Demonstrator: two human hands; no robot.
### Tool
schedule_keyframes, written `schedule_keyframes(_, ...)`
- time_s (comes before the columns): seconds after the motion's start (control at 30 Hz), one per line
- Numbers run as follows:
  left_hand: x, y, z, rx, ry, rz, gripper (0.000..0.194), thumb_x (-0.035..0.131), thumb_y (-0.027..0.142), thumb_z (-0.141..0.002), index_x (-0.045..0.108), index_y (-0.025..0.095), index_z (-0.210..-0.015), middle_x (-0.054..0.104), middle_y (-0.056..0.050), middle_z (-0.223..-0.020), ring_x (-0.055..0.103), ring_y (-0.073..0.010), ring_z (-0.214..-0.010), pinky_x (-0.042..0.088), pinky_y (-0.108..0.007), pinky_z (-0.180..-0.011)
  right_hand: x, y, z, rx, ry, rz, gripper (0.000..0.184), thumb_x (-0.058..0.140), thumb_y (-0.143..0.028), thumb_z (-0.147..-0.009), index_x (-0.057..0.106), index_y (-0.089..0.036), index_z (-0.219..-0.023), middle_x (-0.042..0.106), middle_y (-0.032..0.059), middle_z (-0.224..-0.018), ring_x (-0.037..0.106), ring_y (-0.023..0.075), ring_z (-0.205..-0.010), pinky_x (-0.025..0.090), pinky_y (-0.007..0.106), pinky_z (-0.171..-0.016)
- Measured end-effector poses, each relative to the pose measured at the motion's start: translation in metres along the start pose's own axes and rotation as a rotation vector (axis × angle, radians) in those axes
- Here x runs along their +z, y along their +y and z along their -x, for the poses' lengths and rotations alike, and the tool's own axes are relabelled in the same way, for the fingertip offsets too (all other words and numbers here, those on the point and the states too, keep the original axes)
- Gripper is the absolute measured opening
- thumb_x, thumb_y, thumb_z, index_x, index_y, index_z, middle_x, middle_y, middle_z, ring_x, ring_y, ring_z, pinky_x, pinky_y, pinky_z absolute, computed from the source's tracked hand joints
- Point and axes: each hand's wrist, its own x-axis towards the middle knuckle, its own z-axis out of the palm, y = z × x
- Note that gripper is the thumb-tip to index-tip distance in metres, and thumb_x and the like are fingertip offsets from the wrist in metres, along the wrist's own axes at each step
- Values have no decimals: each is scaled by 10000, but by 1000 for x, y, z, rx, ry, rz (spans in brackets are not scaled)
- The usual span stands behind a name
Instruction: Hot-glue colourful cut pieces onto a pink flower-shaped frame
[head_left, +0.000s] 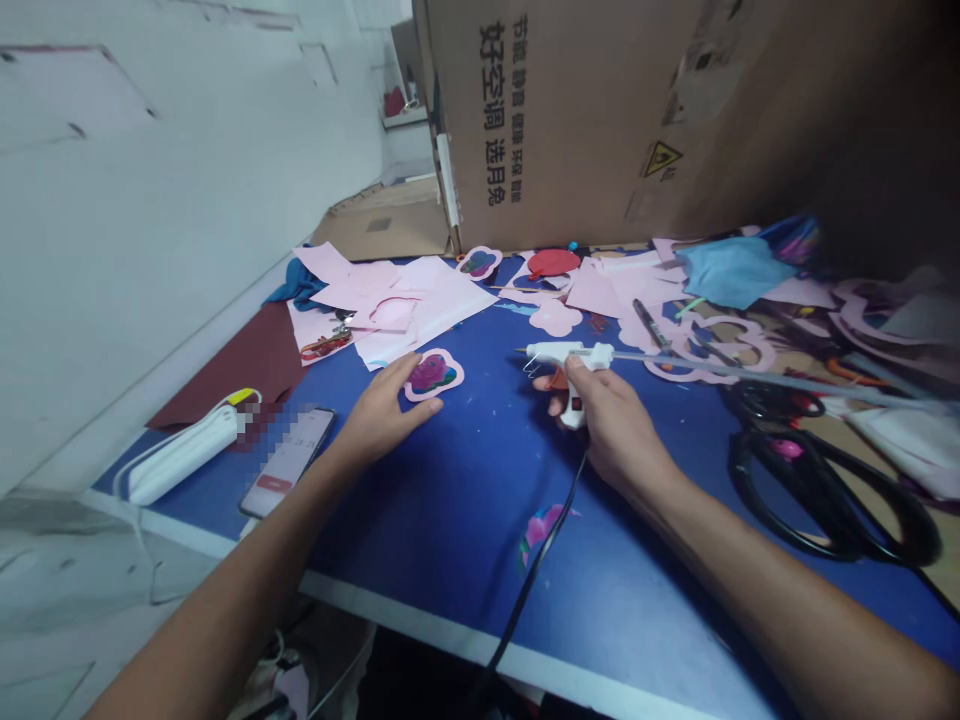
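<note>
My right hand (619, 425) is wrapped round the handle of a white hot glue gun (559, 352), its nozzle pointing left over the blue table. A long clear glue stick (697, 368) sticks out of the gun's back, and a black cord (541, 555) hangs from its handle. My left hand (382, 410) lies at the left edge of a flower-shaped cutout (435, 375) with a pink border and a purple middle. Thumb and fingers are spread to either side of that edge. Another purple and green piece (541, 528) lies nearer the table's front, partly behind the cord.
Pink paper sheets (420, 300) and cutouts cover the back. Large black-handled scissors (832, 490) lie at right, near a blue cloth (739, 268). A phone (289, 465) and white power strip (187, 455) are at left. A big cardboard box (585, 120) stands behind.
</note>
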Motion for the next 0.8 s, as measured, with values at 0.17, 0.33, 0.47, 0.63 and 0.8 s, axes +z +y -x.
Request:
schedule_keyframes(0.17,2,-7,8,-146,173,-81,617,688,554,-966,651,224,-1487,699,-140,-1446,651,-359,-1347,521,-523,-1183,2,5,1,177,-129,-286,345,845,-540,-930,772,-214,-1012,819,75,-1032,754,190,-845,612,288,-708)
schedule_keyframes(0.33,5,7,8,-52,136,-262,487,727,413,-951,687,248,-1408,700,-122,-1304,651,-349,-1247,557,-481,-1079,5,8,2,341,-116,-408,140,714,-321,-1062,785,-206,-1023,828,83,-1055,790,155,-906,658,225,-808)
schedule_keyframes(0.47,9,16,5,-43,118,-396,330,668,343,-992,730,260,-1306,701,-129,-1229,658,-356,-1192,564,-469,-966,3,4,3,405,-131,-398,152,659,-284,-1090,785,-222,-1031,828,80,-1067,805,157,-928,671,216,-788)
schedule_keyframes(0.63,9,11,-2,20,108,-495,325,473,232,-1068,797,246,-1079,718,-158,-1172,671,-361,-1133,533,-476,-869,-8,-6,15,468,-225,-314,150,709,-327,-1064,800,-219,-1013,826,87,-1033,814,187,-954,675,241,-743)
schedule_keyframes(0.8,-3,8,-9,-104,298,-370,346,476,303,-1082,816,276,-1136,797,-125,-1117,712,-368,-1128,532,-471,-883,-10,-19,33,624,-263,-173,144,717,-291,-1060,812,-193,-1107,844,91,-1037,810,147,-860,650,219,-740)
